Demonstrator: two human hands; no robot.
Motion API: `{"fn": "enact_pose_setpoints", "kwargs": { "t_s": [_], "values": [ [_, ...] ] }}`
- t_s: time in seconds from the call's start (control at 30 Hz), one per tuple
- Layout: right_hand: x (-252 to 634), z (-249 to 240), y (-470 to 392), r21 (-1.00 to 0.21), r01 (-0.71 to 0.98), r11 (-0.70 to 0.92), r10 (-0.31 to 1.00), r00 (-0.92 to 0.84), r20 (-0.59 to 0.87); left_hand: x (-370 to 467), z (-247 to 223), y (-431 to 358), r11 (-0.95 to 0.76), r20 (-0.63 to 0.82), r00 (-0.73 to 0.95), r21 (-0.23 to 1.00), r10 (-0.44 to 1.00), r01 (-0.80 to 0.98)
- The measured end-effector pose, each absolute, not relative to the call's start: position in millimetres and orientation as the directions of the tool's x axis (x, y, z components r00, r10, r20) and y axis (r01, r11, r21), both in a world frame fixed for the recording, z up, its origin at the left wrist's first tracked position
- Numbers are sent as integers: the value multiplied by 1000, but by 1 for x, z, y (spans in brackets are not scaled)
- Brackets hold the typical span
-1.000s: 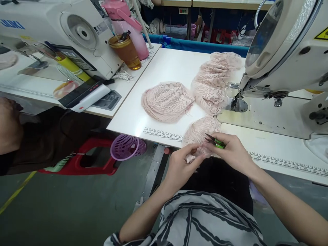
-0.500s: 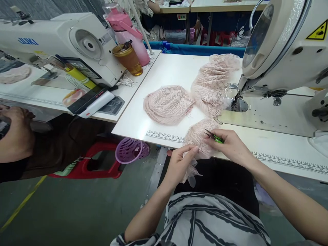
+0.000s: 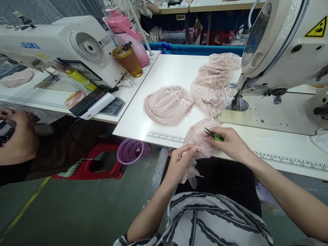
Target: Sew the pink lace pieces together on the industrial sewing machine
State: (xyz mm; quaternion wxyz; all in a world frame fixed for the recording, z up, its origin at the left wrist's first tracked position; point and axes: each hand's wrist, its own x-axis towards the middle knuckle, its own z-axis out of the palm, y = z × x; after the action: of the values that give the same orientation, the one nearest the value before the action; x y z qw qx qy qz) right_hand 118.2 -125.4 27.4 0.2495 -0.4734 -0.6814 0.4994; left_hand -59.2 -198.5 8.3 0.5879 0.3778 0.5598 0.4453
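Note:
A piece of pale pink lace fabric (image 3: 198,135) hangs over the front edge of the table, its loose end dangling below. My left hand (image 3: 180,160) pinches this lace near the edge, thumb and forefinger pressed together. Green-handled thread snips (image 3: 216,136) are in my right hand (image 3: 230,143), their dark blades pointing left over the lace. The fingertips of that hand also rest against the fabric. Behind it, more gathered lace (image 3: 212,82) runs up beside the sewing machine's needle. A rounded stack of lace pieces (image 3: 167,105) lies to the left.
The sewing machine (image 3: 276,51) stands at the right. On the left are another sewing machine (image 3: 61,44), an amber cup (image 3: 128,61) and a pink bottle (image 3: 130,37). A purple basket (image 3: 133,152) and red stool (image 3: 102,167) are below. A co-worker's hands (image 3: 22,130) show at far left.
Very little differs. The view has shifted slightly; both hands stay at the lace, and the snips keep nearly the same place.

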Motion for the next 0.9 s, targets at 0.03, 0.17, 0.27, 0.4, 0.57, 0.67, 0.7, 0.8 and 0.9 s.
{"fn": "enact_pose_setpoints", "kwargs": {
  "t_s": [0.03,0.17,0.27,0.4,0.57,0.67,0.7,0.8,0.9],
  "values": [
    [118,28,-125,-916,397,58,895,-427,-129,-59,8,-198,318,-323,-28,942,946,-105],
    [118,29,-123,-917,396,54,888,-439,-137,-60,7,-198,300,-305,-20,944,952,-139],
    [122,31,-120,-917,394,58,880,-453,-139,-61,6,-197,332,-339,-7,924,941,-192],
    [132,33,-115,-903,421,83,899,-423,-115,-65,4,-197,383,-398,-3,884,917,-267],
    [148,34,-108,-893,444,78,922,-373,-105,-70,5,-194,356,-386,-22,870,922,-341],
    [155,34,-106,-888,456,58,931,-347,-118,-73,6,-192,346,-386,-44,869,922,-354],
    [156,34,-105,-887,459,45,932,-339,-128,-74,6,-192,342,-383,-50,870,923,-356],
    [158,32,-104,-895,446,22,927,-345,-149,-78,5,-192,329,-372,-54,873,927,-361],
    [158,29,-103,-905,425,27,918,-369,-146,-80,4,-192,326,-368,-48,870,929,-371]
  ]
}}
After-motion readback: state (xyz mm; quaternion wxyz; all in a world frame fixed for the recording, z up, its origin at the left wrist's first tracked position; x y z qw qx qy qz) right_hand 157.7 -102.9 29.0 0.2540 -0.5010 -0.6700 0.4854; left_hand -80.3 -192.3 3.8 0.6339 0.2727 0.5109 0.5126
